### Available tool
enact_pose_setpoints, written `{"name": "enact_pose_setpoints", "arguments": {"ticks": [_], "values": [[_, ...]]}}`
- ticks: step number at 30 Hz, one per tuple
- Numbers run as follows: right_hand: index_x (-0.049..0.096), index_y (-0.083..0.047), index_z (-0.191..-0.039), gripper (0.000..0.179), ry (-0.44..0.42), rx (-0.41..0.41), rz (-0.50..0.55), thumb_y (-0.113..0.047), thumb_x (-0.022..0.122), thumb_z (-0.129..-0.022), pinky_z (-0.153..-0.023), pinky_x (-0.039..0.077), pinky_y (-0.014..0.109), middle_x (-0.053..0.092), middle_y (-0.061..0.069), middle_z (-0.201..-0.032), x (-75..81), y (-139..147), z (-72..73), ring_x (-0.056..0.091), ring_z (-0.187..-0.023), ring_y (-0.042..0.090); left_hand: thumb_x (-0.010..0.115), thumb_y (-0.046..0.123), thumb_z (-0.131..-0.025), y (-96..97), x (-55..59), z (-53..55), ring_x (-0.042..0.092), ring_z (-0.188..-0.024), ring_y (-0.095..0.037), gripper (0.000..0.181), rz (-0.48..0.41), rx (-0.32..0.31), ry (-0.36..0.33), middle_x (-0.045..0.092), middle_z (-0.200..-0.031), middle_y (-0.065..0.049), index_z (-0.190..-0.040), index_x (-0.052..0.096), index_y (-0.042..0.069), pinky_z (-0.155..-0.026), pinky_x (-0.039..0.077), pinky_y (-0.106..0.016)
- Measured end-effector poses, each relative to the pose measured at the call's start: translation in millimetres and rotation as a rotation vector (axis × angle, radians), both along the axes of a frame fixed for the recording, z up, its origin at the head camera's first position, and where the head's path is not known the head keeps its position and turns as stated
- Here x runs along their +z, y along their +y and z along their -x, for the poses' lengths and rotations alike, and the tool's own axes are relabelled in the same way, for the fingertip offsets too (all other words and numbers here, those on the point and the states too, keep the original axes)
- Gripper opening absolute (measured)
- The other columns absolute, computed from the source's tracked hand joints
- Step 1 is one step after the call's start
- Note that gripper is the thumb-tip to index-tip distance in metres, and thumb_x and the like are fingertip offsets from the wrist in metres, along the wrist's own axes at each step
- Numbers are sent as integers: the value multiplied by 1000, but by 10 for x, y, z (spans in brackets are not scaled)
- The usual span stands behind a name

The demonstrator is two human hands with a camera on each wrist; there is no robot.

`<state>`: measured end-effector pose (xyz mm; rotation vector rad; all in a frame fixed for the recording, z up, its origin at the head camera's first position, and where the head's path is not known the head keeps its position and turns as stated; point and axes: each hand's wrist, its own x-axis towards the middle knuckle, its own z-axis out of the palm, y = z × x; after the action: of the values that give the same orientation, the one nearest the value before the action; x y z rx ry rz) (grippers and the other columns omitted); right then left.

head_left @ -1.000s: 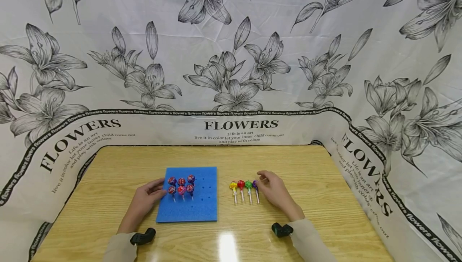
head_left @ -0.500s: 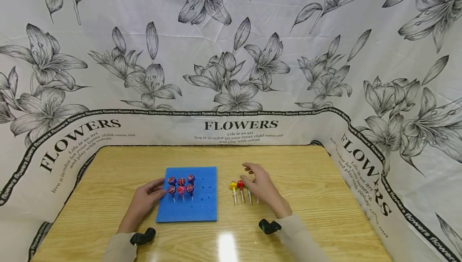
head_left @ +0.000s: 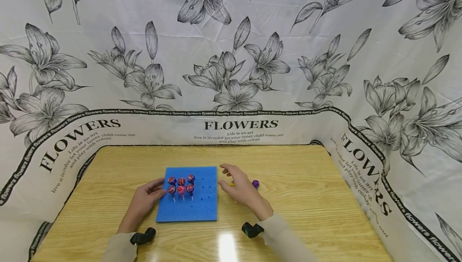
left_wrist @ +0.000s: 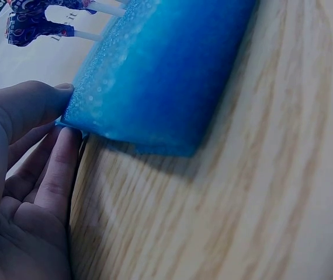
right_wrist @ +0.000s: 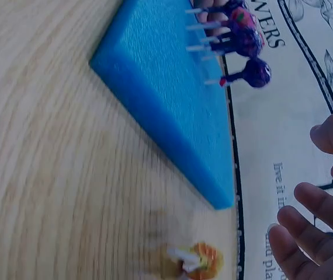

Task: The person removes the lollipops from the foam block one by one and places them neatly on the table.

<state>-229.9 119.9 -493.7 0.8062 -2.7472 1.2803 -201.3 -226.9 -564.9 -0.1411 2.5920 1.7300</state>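
Observation:
A blue foam board (head_left: 203, 212) lies on the table, with several wrapped lollipops (head_left: 181, 190) standing upright in it by their sticks. My left hand (head_left: 146, 198) holds the board's left edge; in the left wrist view the thumb (left_wrist: 44, 102) lies against the foam edge and the fingers are at its lower corner. Just right of the board hovers my right hand (head_left: 242, 190), fingers spread and holding nothing. Beneath it are loose lollipops, mostly hidden: a purple lollipop (head_left: 256, 184) shows beside the hand, and a blurred yellow lollipop (right_wrist: 204, 262) appears in the right wrist view.
Small holes (head_left: 203, 187) dot the right part of the board. The wooden table (head_left: 296, 166) is bordered at the back and sides by a white flower-print cloth (head_left: 242, 132). Each wrist wears a black device (head_left: 143, 236).
My right hand has moved left from beside the purple lollipop, across the loose row, toward the board. It now covers most of that row. The left hand and board have not moved.

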Motion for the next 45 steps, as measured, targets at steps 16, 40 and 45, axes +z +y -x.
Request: {"name": "enact_pose_setpoints", "arguments": {"ticks": [16,40,45], "values": [[55,-1,-142,47,109,132,-49,-6,70,-97,-90,58,41,66,18,-123,-81,-377,-76,66,-112,32,73,16,-97,-1,9,27,64,-123,-30,53,-10,-5,2,67,-133,-20,-146,57,3,-86,49,-11],[57,-8,-142,45,119,170,-82,-12,69,-99,-95,55,26,66,10,-129,-266,-649,-190,65,-113,20,73,19,-98,-21,-7,19,64,-124,-32,54,-11,-8,3,67,-134,-19,-147,57,4,-87,48,-10],[56,-8,-142,46,127,175,-65,-14,71,-99,-93,57,27,66,8,-126,-326,-702,-182,67,-110,20,72,16,-98,-7,-5,16,64,-124,-31,53,-7,-5,8,67,-133,-20,-147,57,3,-87,48,-10]]}}
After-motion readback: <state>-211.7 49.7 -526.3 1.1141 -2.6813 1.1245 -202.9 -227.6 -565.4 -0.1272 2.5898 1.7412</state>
